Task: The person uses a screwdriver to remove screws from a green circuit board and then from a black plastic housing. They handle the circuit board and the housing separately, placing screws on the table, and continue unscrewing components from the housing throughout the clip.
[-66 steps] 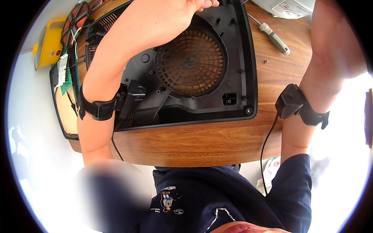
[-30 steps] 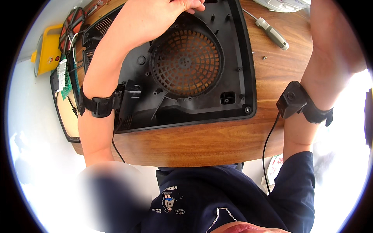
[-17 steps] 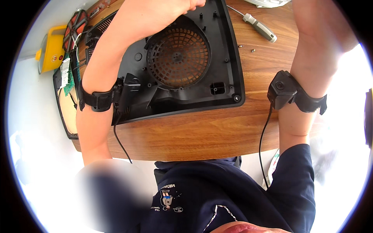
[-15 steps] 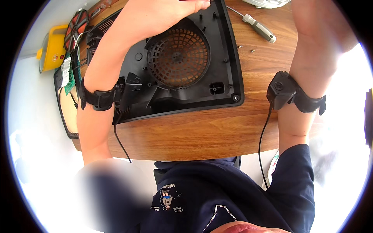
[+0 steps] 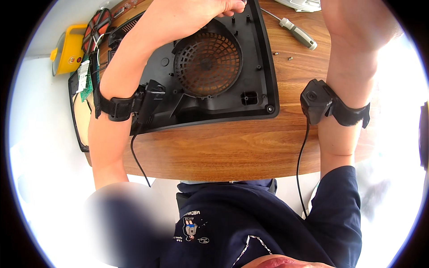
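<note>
A black plastic housing (image 5: 205, 107) with a round grille (image 5: 208, 64) lies on the wooden table in front of me. Over its far part reaches my left hand (image 5: 196, 15), its fingers curled and pressed together near the top of the picture. Whatever they grip, if anything, is too small or hidden to name. My right hand (image 5: 359, 22) is at the upper right, only its back partly showing; its fingers are cut off by the picture's edge. Between the arms, right of the housing, a grey-handled screwdriver (image 5: 298, 34) rests on the table.
Two small screws (image 5: 290, 58) lie below the screwdriver. At the left stand a yellow lamp-like device (image 5: 70, 53), a red-and-black round part (image 5: 96, 30) and a green circuit board (image 5: 85, 91) with wires. A white object (image 5: 299, 4) sits at the far edge.
The view has shifted slightly. My right forearm has moved a little to the left, while my left hand stays over the far part of the housing with its fingers bent.
</note>
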`<state>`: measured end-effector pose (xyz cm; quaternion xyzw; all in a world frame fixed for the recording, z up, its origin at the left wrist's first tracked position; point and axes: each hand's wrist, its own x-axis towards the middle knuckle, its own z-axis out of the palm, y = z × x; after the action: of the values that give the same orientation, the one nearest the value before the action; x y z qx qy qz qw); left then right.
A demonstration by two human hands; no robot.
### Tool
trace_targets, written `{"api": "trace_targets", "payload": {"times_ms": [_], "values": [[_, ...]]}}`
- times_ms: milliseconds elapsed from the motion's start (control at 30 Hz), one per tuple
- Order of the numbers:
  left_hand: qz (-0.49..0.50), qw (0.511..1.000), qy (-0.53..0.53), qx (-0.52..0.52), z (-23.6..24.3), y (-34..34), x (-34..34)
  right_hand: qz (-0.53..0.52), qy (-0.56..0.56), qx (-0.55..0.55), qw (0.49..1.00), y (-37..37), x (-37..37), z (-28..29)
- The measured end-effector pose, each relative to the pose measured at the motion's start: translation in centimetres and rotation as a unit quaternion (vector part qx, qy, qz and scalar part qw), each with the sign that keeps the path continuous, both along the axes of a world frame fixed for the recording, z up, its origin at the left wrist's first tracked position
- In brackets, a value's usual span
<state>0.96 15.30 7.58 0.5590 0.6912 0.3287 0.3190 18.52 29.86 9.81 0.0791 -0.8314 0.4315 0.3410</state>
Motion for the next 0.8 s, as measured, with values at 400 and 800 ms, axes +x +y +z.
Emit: {"api": "trace_targets", "payload": {"times_ms": [400,800], "values": [[-0.011,0.993,-0.098,0.059,-1.7,0.0,-1.2,0.011,-0.014,0.011,1.000,0.1,0.6,0.8],[-0.013,0.992,-0.114,0.045,-1.9,-0.8,-0.6,0.030,-0.021,0.024,0.999,-0.3,0.9,1.6]]}}
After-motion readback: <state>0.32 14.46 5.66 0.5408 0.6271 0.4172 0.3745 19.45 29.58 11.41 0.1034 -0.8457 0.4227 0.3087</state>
